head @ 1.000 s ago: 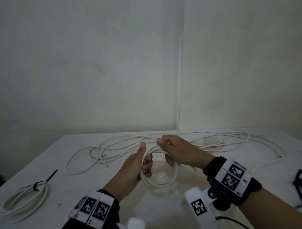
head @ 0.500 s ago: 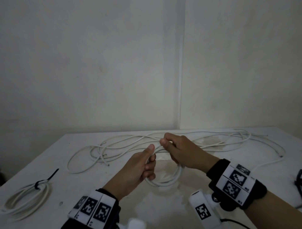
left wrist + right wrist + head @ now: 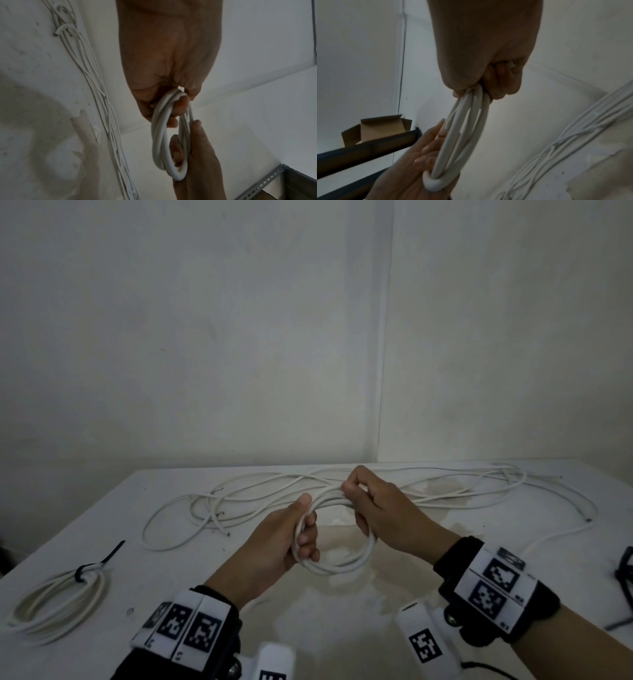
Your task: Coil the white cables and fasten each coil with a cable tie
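Both hands have lifted slightly, left hand (image 3: 274, 537) and right hand (image 3: 380, 513) each clasping the white coil (image 3: 346, 563) above the stained desk (image 3: 342, 628) in a bare-walled corner.

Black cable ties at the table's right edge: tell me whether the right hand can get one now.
Probably not yet: the right hand grips the coil with the left hand. The ties lie unobstructed.

Materials I can log from here: white cable coil (image 3: 337, 565), smooth plastic sheath, slight sheen; table (image 3: 342, 628), matt white, stained and scuffed; finished coil's tie (image 3: 102, 561) at 8 o'clock, black plastic; box (image 3: 376, 129), plain brown cardboard.
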The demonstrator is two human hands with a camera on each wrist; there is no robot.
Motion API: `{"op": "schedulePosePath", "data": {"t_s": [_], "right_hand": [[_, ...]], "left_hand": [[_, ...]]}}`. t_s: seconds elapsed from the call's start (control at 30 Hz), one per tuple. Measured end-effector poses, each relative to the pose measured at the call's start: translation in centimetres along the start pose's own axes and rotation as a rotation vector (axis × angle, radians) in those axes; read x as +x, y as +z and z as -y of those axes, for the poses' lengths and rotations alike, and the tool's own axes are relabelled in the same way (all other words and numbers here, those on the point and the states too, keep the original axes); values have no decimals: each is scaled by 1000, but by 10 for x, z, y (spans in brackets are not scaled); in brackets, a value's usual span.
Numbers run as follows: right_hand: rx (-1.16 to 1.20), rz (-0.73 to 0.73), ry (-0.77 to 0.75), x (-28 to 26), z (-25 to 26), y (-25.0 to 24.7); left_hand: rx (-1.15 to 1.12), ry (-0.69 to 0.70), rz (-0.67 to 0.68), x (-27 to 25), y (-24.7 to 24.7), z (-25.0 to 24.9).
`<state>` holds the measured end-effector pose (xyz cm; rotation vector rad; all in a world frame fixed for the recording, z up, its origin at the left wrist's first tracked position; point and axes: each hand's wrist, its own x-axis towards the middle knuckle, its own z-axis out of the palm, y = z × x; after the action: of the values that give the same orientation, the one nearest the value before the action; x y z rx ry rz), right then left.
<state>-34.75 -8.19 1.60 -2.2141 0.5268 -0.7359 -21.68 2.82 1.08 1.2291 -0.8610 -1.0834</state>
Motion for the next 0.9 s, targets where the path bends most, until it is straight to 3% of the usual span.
{"op": "schedulePosePath", "data": {"t_s": [0.27,0.47,0.6,0.77,0.9], "right_hand": [[146,-3,41,-3,-3,-1],[-268,-132,-103,3,-9,-12],[-41,-101,64,-2,0,-4],[249,-16,74,-8,7,6],[475,-23,177,-8,6,11]], "left_hand": [[53,59,-98,0,7,0],[44,48,-102,2,10,-2],[2,74,-128,3,9,-4],[4,90,-117,4,10,-6],[43,89,-115,4,11,-7]]}}
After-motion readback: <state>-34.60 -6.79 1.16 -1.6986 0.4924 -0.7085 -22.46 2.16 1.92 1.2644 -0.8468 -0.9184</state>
